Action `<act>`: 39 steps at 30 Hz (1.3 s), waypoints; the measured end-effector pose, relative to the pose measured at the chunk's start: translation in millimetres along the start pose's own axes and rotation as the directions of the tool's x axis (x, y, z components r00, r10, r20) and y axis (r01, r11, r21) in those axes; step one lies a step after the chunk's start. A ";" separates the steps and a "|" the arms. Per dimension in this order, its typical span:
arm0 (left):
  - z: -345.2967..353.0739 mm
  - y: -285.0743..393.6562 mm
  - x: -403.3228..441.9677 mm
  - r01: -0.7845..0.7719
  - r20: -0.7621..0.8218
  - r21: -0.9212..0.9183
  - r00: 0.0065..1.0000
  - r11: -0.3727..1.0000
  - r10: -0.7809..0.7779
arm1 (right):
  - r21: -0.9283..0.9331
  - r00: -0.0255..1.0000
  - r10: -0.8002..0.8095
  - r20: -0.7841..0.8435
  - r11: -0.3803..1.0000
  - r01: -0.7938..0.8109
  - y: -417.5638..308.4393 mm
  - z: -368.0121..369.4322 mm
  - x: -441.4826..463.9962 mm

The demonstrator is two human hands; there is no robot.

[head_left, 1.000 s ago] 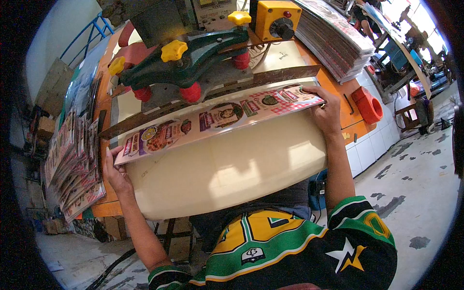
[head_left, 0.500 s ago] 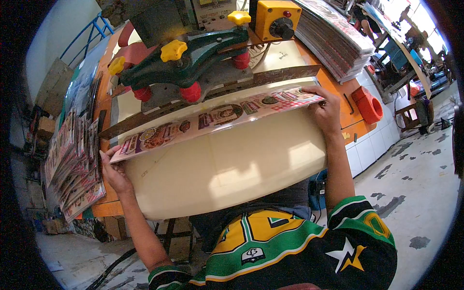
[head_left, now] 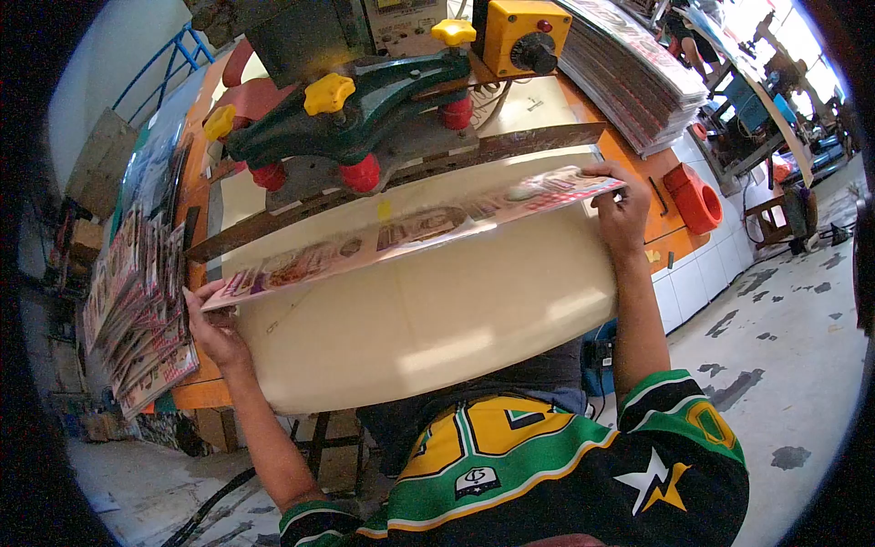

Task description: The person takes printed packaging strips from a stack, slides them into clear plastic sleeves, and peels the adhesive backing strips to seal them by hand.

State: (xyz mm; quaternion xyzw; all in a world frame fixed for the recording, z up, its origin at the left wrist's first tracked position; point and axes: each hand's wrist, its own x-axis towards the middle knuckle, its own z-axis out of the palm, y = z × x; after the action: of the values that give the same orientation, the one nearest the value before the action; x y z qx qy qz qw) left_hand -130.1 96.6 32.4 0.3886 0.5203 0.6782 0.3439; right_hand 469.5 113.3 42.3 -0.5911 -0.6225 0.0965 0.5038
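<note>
A long printed strip (head_left: pixel 410 233) with food pictures spans the space between my hands, over a cream board (head_left: pixel 428 319). My left hand (head_left: pixel 215 326) grips its left end, thumb and fingers closed on it. At the other end, my right hand (head_left: pixel 620 206) pinches the strip's right corner. The strip is tilted and slightly blurred. Behind it runs a rusty metal bar (head_left: pixel 538 140), below a dark green press arm (head_left: pixel 365 117) with yellow knobs (head_left: pixel 329 94) and red feet (head_left: pixel 360 172).
Printed sheets (head_left: pixel 141 310) are heaped at the left, and a tall stack (head_left: pixel 629 77) stands at the back right. A yellow control box (head_left: pixel 524 38) sits behind the press. An orange-red ring-shaped part (head_left: pixel 694 199) lies at the table's right edge.
The strip has shifted a little toward me and tilted more, uncovering more of the board behind it and a small yellow mark. My right hand has moved slightly right, my left slightly left.
</note>
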 end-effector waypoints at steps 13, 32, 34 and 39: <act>-7.6 -1.5 -3.8 -0.034 -0.131 -0.324 0.991 0.945 -0.009 | 0.795 0.967 0.243 -0.074 0.600 -0.090 4.4 -11.3 1.9; -8.6 5.8 -13.1 -0.027 0.254 -0.237 0.963 0.971 0.089 | 0.913 0.999 0.030 0.027 0.406 -0.037 30.2 -30.7 10.3; -21.1 -4.3 -5.6 -0.128 0.253 -0.166 0.953 0.978 0.168 | 0.913 1.000 -0.022 0.006 0.409 0.003 33.4 -32.2 13.7; 4.4 6.4 -18.1 -0.329 0.063 -0.055 0.941 0.943 0.332 | 0.769 0.994 0.037 -0.106 0.636 0.058 47.6 -33.1 21.1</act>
State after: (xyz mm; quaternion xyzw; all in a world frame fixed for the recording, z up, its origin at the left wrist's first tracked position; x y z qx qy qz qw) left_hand -118.3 81.4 36.3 0.4867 0.4202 0.7233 0.2520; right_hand 528.8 128.6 34.8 -0.3205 -0.4963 0.3167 0.7421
